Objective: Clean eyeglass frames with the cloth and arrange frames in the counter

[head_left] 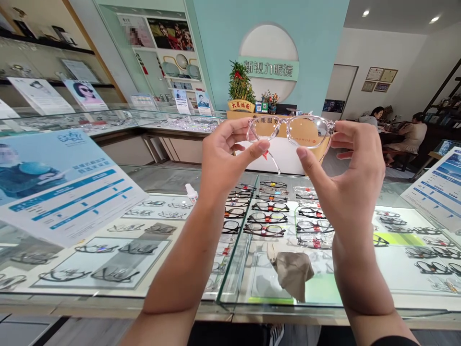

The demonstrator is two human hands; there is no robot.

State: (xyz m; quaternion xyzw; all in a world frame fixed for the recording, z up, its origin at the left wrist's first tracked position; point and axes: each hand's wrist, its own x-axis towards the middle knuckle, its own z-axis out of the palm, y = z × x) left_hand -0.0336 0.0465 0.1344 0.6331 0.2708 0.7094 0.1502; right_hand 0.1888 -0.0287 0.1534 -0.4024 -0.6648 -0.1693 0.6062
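Note:
A pair of clear-framed eyeglasses is raised in front of me, above the glass display counter. My left hand grips its left end between thumb and fingers. At the right end, my right hand has its fingers closed on the frame, with the thumb below the right lens. One temple arm hangs down below the left lens. On the counter glass beneath my hands lies a crumpled grey-brown cloth. A small white bottle stands beside my left forearm.
Rows of eyeglasses fill the glass display case. Printed sign cards stand at left and right. Behind are a service desk with a plant and two seated people.

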